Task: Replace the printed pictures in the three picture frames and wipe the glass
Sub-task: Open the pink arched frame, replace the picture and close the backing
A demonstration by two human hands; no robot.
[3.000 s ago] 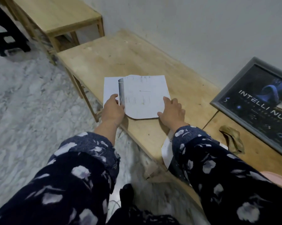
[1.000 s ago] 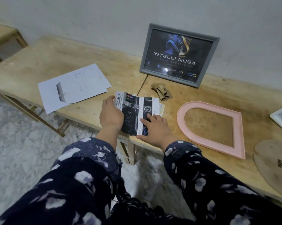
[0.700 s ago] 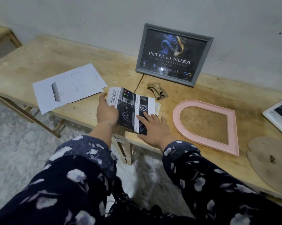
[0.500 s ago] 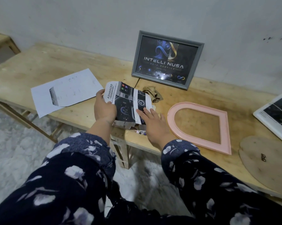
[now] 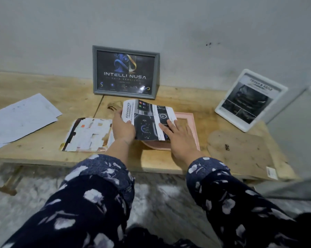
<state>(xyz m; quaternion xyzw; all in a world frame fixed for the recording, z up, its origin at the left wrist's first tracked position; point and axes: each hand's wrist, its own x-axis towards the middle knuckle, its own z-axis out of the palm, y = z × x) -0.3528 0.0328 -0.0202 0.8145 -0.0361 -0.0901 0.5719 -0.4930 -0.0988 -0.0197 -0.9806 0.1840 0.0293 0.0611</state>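
a: how far along would you say this is?

b: partway, by my reading. the grey frame (image 5: pixel 125 72) stands against the far wall with a dark printed picture in it, and the white frame (image 5: pixel 250 99) leans at the far right, also filled. whether those prints are the new ones, or the glass wiped, i cannot tell.

a: and the third?

b: the pink frame (image 5: pixel 193 128) lies flat on the desk (image 5: pixel 43 149), open and with no picture in it. its brown backing board (image 5: pixel 240 151) lies just to its right, off the frame.

a: what are the hands doing?

b: the left hand (image 5: pixel 123 129) grips the left edge of the dark printed sheet (image 5: pixel 147 120), thumb on top and fingers (image 5: pixel 117 114) curled under it. the right hand (image 5: pixel 180 138) lies flat, fingers straight, pressing the sheet's right side. the sheet is over the left part of the pink frame, tilted up at the far edge.

a: so what's left?

b: i'd judge seating this print, refitting the backing and wiping. a crumpled tan cloth (image 5: pixel 115 105) lies just behind the sheet. another print (image 5: pixel 88 134) lies face down to the left, with white papers (image 5: pixel 22 117) farther left.
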